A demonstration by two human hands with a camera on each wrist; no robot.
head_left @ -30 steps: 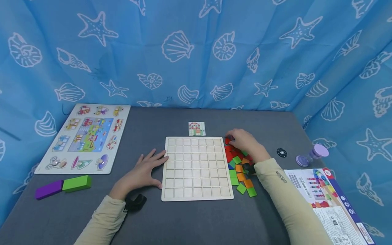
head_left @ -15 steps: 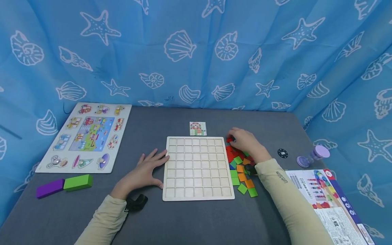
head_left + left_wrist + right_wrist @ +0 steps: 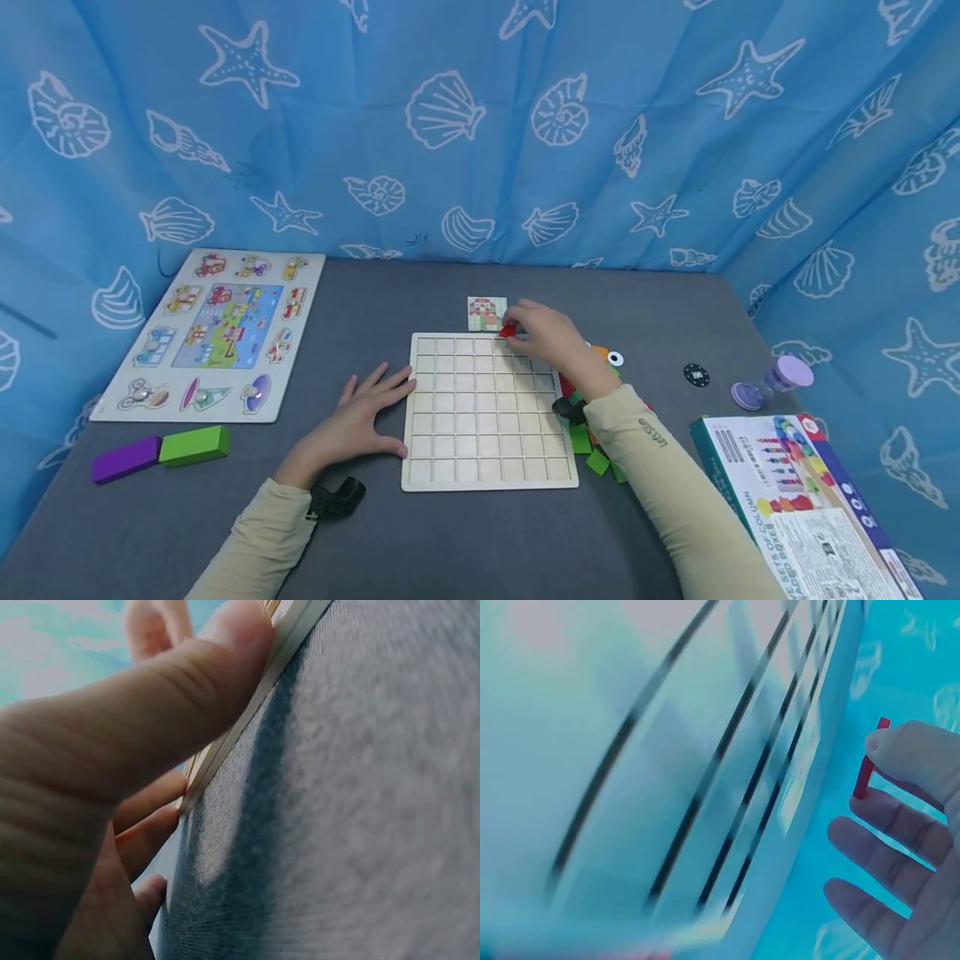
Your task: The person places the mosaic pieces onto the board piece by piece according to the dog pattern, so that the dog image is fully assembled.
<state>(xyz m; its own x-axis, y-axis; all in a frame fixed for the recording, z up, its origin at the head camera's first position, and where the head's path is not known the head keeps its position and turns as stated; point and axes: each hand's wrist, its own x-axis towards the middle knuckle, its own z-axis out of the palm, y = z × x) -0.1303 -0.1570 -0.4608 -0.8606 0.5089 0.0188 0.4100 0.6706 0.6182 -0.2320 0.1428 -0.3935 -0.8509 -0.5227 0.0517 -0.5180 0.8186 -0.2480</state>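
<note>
A pale wooden grid board (image 3: 472, 414) lies flat on the grey table, its squares bare. My left hand (image 3: 351, 429) rests with spread fingers along its left side; in the left wrist view, the thumb (image 3: 232, 637) and fingertips touch the board's edge. Over the far edge, my right hand (image 3: 551, 337) pinches a red tile (image 3: 507, 331) between thumb and forefinger. The right wrist view shows the tile (image 3: 864, 777) edge-on, the other fingers apart from it. A small picture card (image 3: 483, 314) lies just beyond the board, partly overlapped by the right fingers.
Loose coloured tiles (image 3: 580, 439) lie right of the board, partly hidden under the right forearm. Further right are a black disc (image 3: 696, 375), an hourglass (image 3: 772, 382) and a box (image 3: 810, 492). A picture puzzle (image 3: 287, 379), a purple block (image 3: 126, 460) and a green block (image 3: 194, 446) lie left.
My right hand has lifted from the tile pile and moved left over the board's far edge with a red tile. The left hand stays at the board's side.
</note>
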